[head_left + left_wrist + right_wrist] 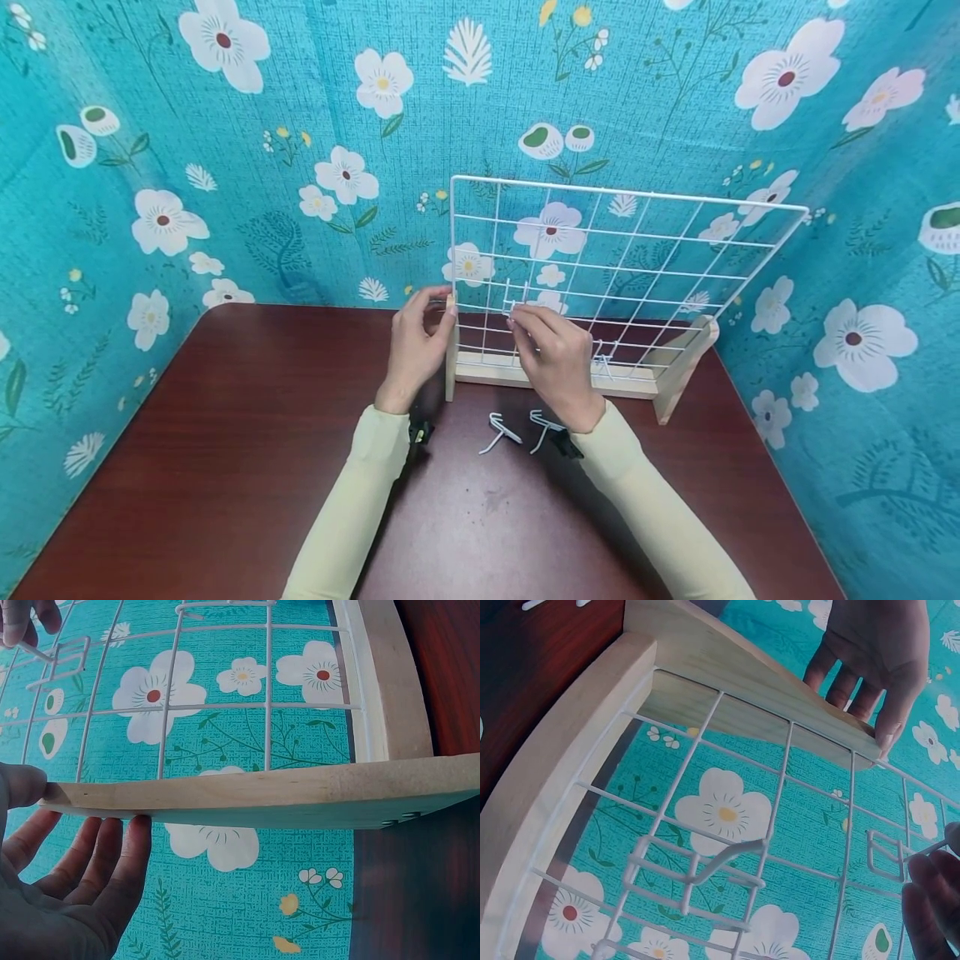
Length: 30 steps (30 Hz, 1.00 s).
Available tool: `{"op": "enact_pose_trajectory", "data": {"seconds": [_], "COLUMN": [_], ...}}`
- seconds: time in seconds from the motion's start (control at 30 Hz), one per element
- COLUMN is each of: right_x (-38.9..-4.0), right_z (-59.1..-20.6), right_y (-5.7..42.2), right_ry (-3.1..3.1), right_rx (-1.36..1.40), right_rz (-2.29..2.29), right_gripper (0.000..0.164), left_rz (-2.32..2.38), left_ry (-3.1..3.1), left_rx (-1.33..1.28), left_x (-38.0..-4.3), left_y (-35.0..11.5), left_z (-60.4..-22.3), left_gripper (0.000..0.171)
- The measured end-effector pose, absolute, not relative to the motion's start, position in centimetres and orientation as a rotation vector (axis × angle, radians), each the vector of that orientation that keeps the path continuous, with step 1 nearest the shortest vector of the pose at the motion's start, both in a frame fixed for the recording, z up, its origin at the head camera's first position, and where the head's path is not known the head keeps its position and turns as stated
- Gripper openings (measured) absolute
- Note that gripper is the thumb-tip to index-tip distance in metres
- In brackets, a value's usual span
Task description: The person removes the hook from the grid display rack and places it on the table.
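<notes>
A white wire grid panel [622,275] stands in a wooden stand [686,367] on the table. At the stand's left side piece [225,787], my left hand [420,346] pinches the upper end between thumb and fingers. My right hand [558,358] pinches the prong of a white wire hook [885,855] against the grid's left part; whether its back is caught on the wires I cannot tell. A second hook [697,877] hangs low on the grid, seen closely in the right wrist view. On the table in front lie two more white hooks, a left one [500,433] and a right one [543,427].
Behind the dark red-brown table [255,433] hangs a teal flowered cloth [300,108], which also covers both sides. The stand's right side piece [697,350] is near the table's right edge. Dark wrist gear [567,444] sits under the right cuff.
</notes>
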State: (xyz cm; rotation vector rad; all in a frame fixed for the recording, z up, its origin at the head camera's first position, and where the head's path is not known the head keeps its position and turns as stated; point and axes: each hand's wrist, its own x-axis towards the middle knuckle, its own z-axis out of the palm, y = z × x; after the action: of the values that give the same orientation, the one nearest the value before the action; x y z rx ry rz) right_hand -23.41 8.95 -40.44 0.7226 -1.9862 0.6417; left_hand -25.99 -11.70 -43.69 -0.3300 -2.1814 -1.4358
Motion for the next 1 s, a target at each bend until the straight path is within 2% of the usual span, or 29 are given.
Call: {"op": "enact_pose_trajectory", "data": {"seconds": [1.0], "right_x": [-21.8], "right_z": [-39.5], "right_y": [10.1], "right_ry": [-1.878], "right_rx": [0.775], "right_rz": [0.677], "right_gripper": [0.012], "left_rz": [-1.437], "left_ry": [-2.187], "left_rx": [-0.344], "left_x": [-25.8], "left_y": [-11.8], "left_z": [-43.5], "left_gripper": [0.028]}}
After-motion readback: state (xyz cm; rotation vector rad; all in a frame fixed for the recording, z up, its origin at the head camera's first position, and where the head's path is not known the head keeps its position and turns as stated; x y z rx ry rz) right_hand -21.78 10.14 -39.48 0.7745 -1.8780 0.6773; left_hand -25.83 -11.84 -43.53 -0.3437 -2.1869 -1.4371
